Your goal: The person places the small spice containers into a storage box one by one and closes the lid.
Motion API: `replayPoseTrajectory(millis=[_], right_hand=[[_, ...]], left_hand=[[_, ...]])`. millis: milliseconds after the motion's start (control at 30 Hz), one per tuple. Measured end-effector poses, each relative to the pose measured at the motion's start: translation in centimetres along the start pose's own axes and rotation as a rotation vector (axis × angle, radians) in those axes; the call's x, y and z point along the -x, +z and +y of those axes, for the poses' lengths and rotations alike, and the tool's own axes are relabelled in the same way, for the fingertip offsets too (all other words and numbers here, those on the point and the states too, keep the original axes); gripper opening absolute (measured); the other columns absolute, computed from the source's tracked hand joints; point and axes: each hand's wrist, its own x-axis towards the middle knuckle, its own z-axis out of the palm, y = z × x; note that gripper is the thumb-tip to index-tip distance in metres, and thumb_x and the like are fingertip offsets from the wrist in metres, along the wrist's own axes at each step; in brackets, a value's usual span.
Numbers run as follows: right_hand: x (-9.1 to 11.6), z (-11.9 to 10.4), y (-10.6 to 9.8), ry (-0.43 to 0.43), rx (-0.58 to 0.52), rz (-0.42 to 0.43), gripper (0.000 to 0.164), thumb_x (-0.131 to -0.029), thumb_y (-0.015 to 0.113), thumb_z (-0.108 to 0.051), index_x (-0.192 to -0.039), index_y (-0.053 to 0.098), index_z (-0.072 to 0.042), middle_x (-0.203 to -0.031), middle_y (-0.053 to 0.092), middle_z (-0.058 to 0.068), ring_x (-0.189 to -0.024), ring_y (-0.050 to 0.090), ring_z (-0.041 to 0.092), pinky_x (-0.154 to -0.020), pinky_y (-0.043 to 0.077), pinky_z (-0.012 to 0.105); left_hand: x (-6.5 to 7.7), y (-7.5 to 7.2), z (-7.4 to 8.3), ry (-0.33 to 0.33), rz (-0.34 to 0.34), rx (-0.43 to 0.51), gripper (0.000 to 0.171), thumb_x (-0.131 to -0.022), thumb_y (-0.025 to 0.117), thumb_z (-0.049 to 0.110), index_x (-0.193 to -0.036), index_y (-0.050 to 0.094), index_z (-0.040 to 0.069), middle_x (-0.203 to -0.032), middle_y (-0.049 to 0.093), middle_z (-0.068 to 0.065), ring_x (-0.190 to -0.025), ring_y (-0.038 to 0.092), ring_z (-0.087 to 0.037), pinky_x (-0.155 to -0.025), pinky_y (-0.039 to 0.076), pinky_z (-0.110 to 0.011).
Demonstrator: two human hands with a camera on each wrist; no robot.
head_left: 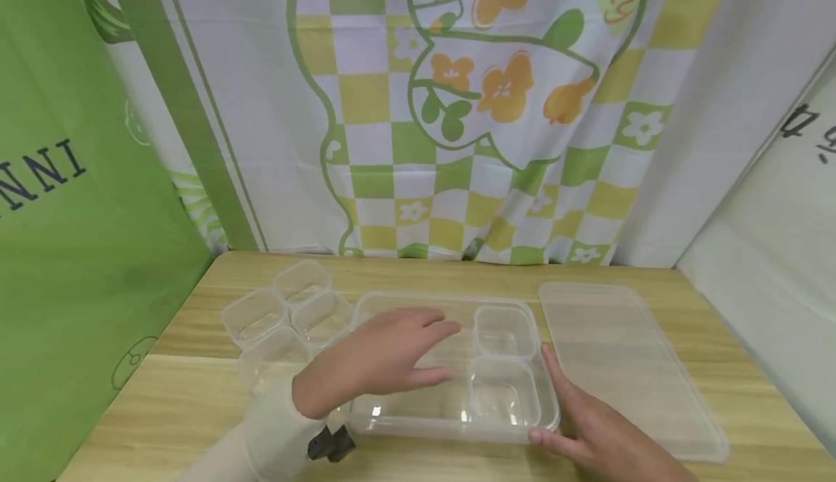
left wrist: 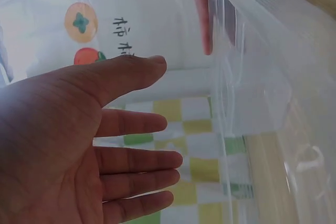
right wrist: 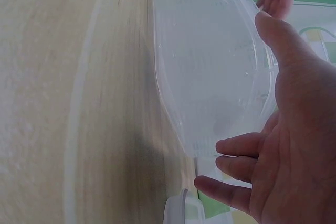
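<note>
A large clear plastic container (head_left: 418, 430) stands on the table, with two small clear boxes (head_left: 506, 395) one behind the other along its right end inside. Over its left and middle part hovers my left hand (head_left: 398, 351), holding nothing, fingers spread and pointing right. The left wrist view shows that palm with straight fingers, the container's wall (left wrist: 304, 103) beside it. My right hand (head_left: 591, 420) rests against the container's right side, thumb at the near right corner. In the right wrist view, the right thumb lies at the rim and the other fingers extend along the end wall.
Several small clear boxes (head_left: 257, 315) stand in a cluster left of the container, partly behind my left forearm. A flat translucent lid (head_left: 620, 366) lies to the right on the wooden table (head_left: 176, 402). Patterned curtains (head_left: 366, 97) hang behind and at both sides.
</note>
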Motion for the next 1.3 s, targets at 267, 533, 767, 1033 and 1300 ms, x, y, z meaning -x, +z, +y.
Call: replayPoseTrajectory(millis=[267,533,767,1033,1300], right_hand=[[-0.1,0.0,0.2,0.002,-0.011,-0.008,0.111,-0.092,0.078,-0.041,-0.166,0.001,-0.01,-0.158,0.034,0.028,-0.132,0.047,0.039,-0.107,0.023,0.013],[0.0,0.1,0.0,0.002,0.0,-0.007,0.112,-0.092,0.078,-0.041,-0.166,0.0,-0.011,-0.157,0.035,0.028,-0.131,0.048,0.038,-0.107,0.026,0.015],[0.0,0.0,0.2,0.007,-0.011,-0.005,0.11,-0.092,0.077,-0.041,-0.166,0.001,-0.012,-0.158,0.035,0.026,-0.132,0.048,0.037,-0.107,0.02,0.01],[0.0,-0.2,0.1,0.031,-0.02,-0.015,0.109,-0.094,0.076,-0.042,-0.166,0.0,-0.013,-0.159,0.033,0.024,-0.134,0.046,0.036,-0.108,0.028,0.013],[0.1,-0.2,0.1,0.005,0.026,-0.001,0.11,-0.093,0.077,-0.042,-0.166,0.001,-0.011,-0.158,0.037,0.024,-0.131,0.051,0.035,-0.108,0.035,0.018]], left_hand=[[5.9,-0.5,-2.3,-0.147,0.102,0.045,0.048,-0.099,0.07,0.035,-0.136,0.063,0.005,-0.128,0.065,-0.012,-0.115,0.064,-0.029,-0.095,0.054,-0.046],[10.8,-0.5,-5.0,-0.303,0.191,0.017,0.049,-0.094,0.076,0.035,-0.132,0.066,0.005,-0.125,0.066,-0.012,-0.112,0.066,-0.032,-0.092,0.056,-0.05],[13.8,-0.8,-6.3,-0.405,0.202,0.035,0.049,-0.094,0.076,0.033,-0.133,0.065,0.005,-0.127,0.066,-0.013,-0.114,0.065,-0.035,-0.093,0.054,-0.054],[16.3,-0.5,-6.8,-0.493,0.207,0.022,0.046,-0.095,0.075,0.036,-0.13,0.068,0.008,-0.12,0.067,-0.009,-0.106,0.066,-0.032,-0.085,0.056,-0.053],[18.1,0.2,-6.7,-0.543,0.199,0.022,0.05,-0.092,0.078,0.039,-0.131,0.067,0.009,-0.122,0.065,-0.009,-0.103,0.066,-0.032,-0.082,0.057,-0.054]])
